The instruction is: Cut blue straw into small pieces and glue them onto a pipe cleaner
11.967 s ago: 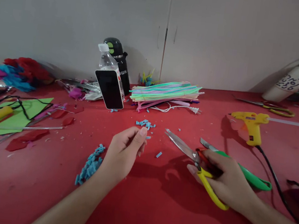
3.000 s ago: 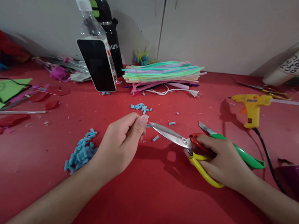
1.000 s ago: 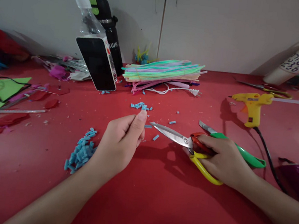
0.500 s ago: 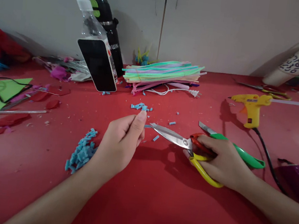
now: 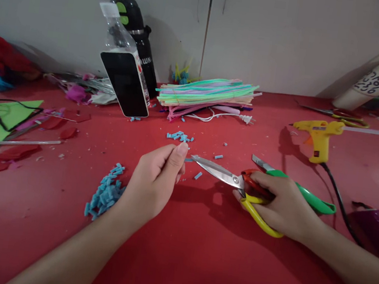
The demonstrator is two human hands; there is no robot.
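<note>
My left hand [image 5: 156,179] is closed in a pinch, thumb on top. From its fingertips a short end of blue pipe cleaner [image 5: 189,160] pokes out to the right; the rest is hidden in the hand. My right hand [image 5: 282,203] grips scissors [image 5: 222,172] with red and yellow handles. Their blades look nearly closed and point left, the tips close by the pipe cleaner's end. Beside my left wrist lies a heap of cut blue pieces [image 5: 105,196]. A smaller cluster of blue bits [image 5: 179,136] lies beyond my left fingertips, and single bits are scattered near the blades.
A green-handled cutter [image 5: 311,198] lies just behind my right hand, with a yellow glue gun [image 5: 319,133] beyond it. At the back are a pipe cleaner bundle [image 5: 210,93], a phone [image 5: 125,84] leaning on a bottle, and a black flask [image 5: 145,57]. Green paper [image 5: 18,115] lies left.
The view has shifted slightly. Both hands keep almost the same pose, with the scissor tips still beside the pipe cleaner's end.
</note>
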